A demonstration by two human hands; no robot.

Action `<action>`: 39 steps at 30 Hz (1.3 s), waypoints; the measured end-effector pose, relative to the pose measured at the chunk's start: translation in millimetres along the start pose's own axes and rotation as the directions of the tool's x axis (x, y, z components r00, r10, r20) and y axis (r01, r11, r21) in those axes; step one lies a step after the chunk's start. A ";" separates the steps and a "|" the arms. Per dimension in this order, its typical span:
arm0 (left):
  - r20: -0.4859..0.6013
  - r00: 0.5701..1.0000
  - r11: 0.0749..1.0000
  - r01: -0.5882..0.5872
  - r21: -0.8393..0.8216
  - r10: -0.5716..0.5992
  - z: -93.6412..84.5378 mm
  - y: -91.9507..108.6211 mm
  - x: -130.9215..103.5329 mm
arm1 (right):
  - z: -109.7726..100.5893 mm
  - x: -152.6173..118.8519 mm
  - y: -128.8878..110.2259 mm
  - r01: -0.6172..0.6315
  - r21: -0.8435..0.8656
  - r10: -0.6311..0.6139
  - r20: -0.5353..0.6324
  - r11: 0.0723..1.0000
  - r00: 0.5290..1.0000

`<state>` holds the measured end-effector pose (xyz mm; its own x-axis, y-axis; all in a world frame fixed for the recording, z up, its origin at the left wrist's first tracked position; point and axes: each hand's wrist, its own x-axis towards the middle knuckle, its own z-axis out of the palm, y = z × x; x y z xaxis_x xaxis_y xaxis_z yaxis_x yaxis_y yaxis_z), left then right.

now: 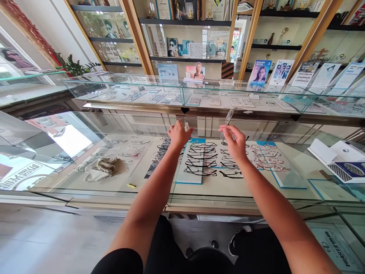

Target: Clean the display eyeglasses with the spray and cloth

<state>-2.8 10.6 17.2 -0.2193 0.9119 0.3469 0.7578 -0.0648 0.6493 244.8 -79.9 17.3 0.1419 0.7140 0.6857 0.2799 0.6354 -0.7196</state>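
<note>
My right hand (234,141) pinches a pair of thin-framed glasses (229,117) above the glass counter, one lens sticking up beyond the fingers. To its left, my left hand (179,134) reaches over the counter with its fingers apart. A small whitish bottle (187,127) stands just beside its thumb; whether they touch is unclear. Beneath the glass, rows of dark-framed glasses (201,160) lie on a white and blue board. Pinkish frames (270,158) lie in another row to the right.
A crumpled beige cloth (103,169) rests on the counter at left, with a small yellow object (131,185) nearer the front edge. An open white and blue box (342,161) is at right. Behind stands a raised glass showcase (159,97) with upright cards.
</note>
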 end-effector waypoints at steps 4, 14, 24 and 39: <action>0.132 0.991 0.991 0.013 0.136 -0.032 9.0 -3.4 -0.6 | 2.9 -1.1 1.2 0.006 -0.009 -0.005 0.059 1.000 0.998; 0.141 0.990 0.985 -0.002 -0.173 0.027 7.9 7.9 -3.9 | -0.1 4.6 18.5 -0.079 0.013 0.077 0.121 0.997 0.990; 0.519 0.768 0.335 0.410 -0.848 0.374 -5.9 42.6 -28.5 | 1.3 4.1 19.9 -0.184 0.121 0.154 0.227 0.975 0.962; 0.495 0.792 0.460 0.313 -0.831 0.357 3.0 43.6 -35.1 | 6.3 -6.1 -6.3 -0.243 0.135 0.171 0.404 0.961 0.899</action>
<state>39.8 -23.0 31.3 0.4010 0.9000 0.1710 -0.2311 -0.0812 0.9695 236.2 -86.4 17.0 -0.2082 0.8689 0.4491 0.1067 0.4766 -0.8726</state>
